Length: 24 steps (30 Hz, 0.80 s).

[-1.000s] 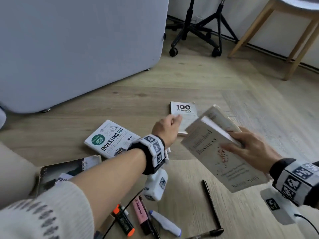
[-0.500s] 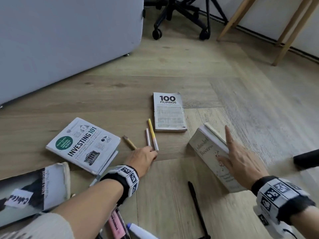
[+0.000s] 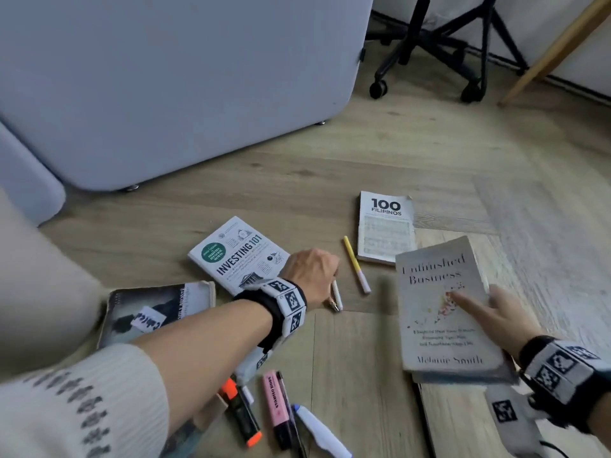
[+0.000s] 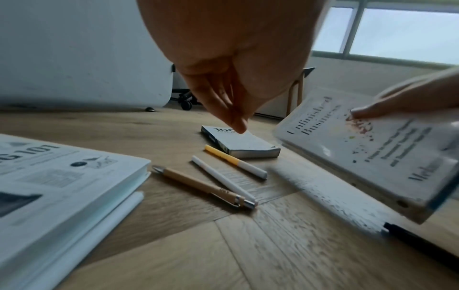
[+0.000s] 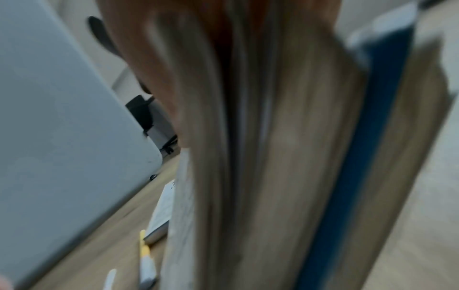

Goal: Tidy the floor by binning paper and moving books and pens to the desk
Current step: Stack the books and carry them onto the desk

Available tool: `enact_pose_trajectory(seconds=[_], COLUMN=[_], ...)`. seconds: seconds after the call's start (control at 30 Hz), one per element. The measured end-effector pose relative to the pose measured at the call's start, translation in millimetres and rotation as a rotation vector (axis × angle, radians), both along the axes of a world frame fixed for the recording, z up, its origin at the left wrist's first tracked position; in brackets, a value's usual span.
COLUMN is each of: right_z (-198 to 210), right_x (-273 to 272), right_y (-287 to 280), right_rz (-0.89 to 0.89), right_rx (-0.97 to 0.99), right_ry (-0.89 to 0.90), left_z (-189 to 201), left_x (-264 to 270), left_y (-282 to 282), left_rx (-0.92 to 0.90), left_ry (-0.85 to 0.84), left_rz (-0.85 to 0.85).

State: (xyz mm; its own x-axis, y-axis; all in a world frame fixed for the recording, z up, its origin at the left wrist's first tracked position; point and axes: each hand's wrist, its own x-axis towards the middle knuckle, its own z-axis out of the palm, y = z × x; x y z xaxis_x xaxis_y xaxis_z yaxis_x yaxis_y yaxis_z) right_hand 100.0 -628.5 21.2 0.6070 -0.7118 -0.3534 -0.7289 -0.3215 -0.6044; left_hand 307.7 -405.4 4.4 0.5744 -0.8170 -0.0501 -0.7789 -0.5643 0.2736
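Observation:
My left hand hovers over the floor with its fingers hanging relaxed, holding nothing, just above a wooden pen and a white pen. A yellow-and-white pen lies beside them. My right hand grips the pale "Unfinished Business" book with the thumb on its cover, tilted clear of the floor. A blue cover shows behind its pages. The books "100 Filipinos", "Investing 101" and a dark one lie on the floor.
An orange highlighter, a pink highlighter and a white-blue marker lie near my left forearm. A black pen lies under the held book. A grey panel, a chair base and a wooden leg stand behind.
My left hand drew back from the "100 Filipinos" book to hang over the pens. The book in my right hand turned from standing on edge to cover-up.

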Motion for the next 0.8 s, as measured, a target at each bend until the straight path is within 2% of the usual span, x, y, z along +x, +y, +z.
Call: enact_pose_trajectory(seconds=[0.17,0.3,0.37,0.5,0.57,0.63,0.73,0.8], right_z=[23.4,42.6,64.9,92.0,95.2,95.5,92.3,86.3], right_x=[52.5,117.8,151.7,199.8,212.9,216.9,212.1,205.7], right_y=[38.3,81.9,117.6,177.1,196.5,209.4,216.6,215.1], right_rz=[0.173,0.355,0.441,0.58,0.599,0.607,0.632,0.635], right_rx=[-0.042,-0.134,-0.176,-0.221,-0.219,-0.227,-0.27,-0.308], right_ry=[-0.105,-0.182,-0.228,-0.248,-0.263,-0.269,-0.264,-0.235], left_z=[62.3,112.5,137.0,175.2,178.6,171.5,161.7,163.1], left_x=[38.5,74.0,92.5,126.2,129.9,126.2,113.6,109.7], left_y=[57.7,146.0,198.6,298.3,338.4,363.8,370.1,358.5], left_rx=[-0.071,-0.021,0.052,0.137,0.145,0.217,0.259,0.257], left_ry=[-0.032,-0.144,-0.174,-0.207,-0.209,-0.161,-0.126,-0.229], left_rz=[0.093,0.22,0.37,0.833,0.999,1.06,1.044,0.986])
